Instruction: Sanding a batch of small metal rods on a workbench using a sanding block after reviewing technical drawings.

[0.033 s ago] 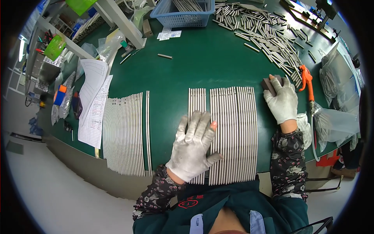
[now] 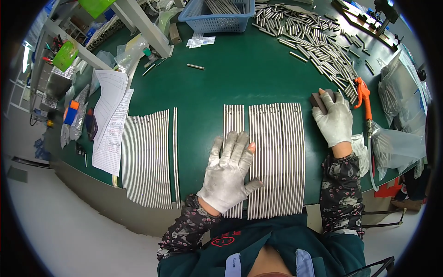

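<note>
My gloved left hand (image 2: 226, 173) lies flat, fingers stretched, over a narrow row of long thin metal rods (image 2: 234, 117). Its thumb reaches onto a wider block of parallel rods (image 2: 277, 161) just to the right. Bare fingertips poke out of both gloves. My right hand (image 2: 336, 122) rests to the right of the rods, its fingers curled over a dark brown block (image 2: 317, 101); the palm hides part of the block. Further left lie another row of rods (image 2: 147, 161) and a narrow strip of rods (image 2: 175, 157) set slightly apart from it.
Short metal pins (image 2: 318, 51) are heaped on the green table (image 2: 198, 92) at the far right. An orange air gun (image 2: 363, 94) lies beyond my right hand, near plastic bags (image 2: 399, 143). A blue basket (image 2: 217, 23) stands at the back; paper sheets (image 2: 110, 134) lie left.
</note>
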Motion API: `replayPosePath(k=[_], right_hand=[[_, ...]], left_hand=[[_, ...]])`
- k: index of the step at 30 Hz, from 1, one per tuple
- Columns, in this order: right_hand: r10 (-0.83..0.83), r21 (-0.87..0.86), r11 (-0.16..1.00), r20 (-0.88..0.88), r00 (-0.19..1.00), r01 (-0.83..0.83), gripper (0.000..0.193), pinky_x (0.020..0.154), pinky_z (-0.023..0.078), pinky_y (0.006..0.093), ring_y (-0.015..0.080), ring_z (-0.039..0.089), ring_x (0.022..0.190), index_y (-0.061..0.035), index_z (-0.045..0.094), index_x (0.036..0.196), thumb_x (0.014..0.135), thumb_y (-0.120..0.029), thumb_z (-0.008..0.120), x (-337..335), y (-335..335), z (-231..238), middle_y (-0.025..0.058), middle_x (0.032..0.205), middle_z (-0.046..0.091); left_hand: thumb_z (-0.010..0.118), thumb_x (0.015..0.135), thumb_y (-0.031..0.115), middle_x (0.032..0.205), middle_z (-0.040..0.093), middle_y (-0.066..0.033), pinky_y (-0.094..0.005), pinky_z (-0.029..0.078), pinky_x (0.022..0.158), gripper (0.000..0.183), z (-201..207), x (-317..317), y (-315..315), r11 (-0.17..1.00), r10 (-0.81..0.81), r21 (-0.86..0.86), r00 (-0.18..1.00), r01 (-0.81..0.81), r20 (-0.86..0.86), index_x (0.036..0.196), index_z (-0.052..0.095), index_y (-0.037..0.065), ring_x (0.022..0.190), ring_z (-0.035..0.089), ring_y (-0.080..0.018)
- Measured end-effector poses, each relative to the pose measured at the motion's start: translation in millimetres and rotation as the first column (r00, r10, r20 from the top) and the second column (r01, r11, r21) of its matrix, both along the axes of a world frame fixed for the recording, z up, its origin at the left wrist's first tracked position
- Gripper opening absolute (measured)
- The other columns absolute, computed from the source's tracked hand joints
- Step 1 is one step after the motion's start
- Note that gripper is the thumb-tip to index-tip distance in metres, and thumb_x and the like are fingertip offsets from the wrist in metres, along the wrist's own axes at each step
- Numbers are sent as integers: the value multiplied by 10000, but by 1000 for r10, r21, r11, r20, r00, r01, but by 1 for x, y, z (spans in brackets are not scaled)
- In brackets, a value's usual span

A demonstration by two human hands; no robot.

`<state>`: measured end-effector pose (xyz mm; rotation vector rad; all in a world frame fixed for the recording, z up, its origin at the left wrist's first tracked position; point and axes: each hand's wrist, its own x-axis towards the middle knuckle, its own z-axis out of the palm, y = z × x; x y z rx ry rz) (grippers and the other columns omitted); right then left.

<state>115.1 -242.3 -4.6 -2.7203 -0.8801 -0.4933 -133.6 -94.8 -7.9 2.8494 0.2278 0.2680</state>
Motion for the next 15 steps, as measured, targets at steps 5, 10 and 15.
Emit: replayPosePath(k=[5, 10, 15], right_hand=[[17, 80, 997, 8, 1000, -17, 455, 881, 497, 432, 354, 591, 1018, -166, 658, 1196, 755, -280, 654, -1, 1, 2, 185, 1121, 603], [360, 191, 916, -8, 933, -352, 378, 834, 509, 444, 355, 611, 924, -99, 693, 1103, 769, -267, 637, -43, 45, 34, 187, 1014, 625], [435, -25, 895, -170, 884, -445, 462, 872, 504, 428, 350, 588, 1016, -120, 656, 1203, 795, -336, 630, -78, 103, 37, 236, 1157, 586]], left_hand=[[749, 677, 500, 1462, 361, -181, -547, 182, 1152, 966, -9, 0, 3, 999, -8, -31, 1000, 8, -6, 1415, 366, 8, 1394, 274, -354], [766, 675, 455, 1451, 352, -245, -559, 177, 1146, 1007, -5, 0, 1, 999, -6, -41, 999, 4, -31, 1448, 302, 7, 1380, 290, -407], [766, 682, 413, 1415, 385, -244, -561, 172, 1150, 906, -6, 5, 3, 996, 7, -90, 999, -10, -32, 1368, 402, -55, 1369, 308, -401]])
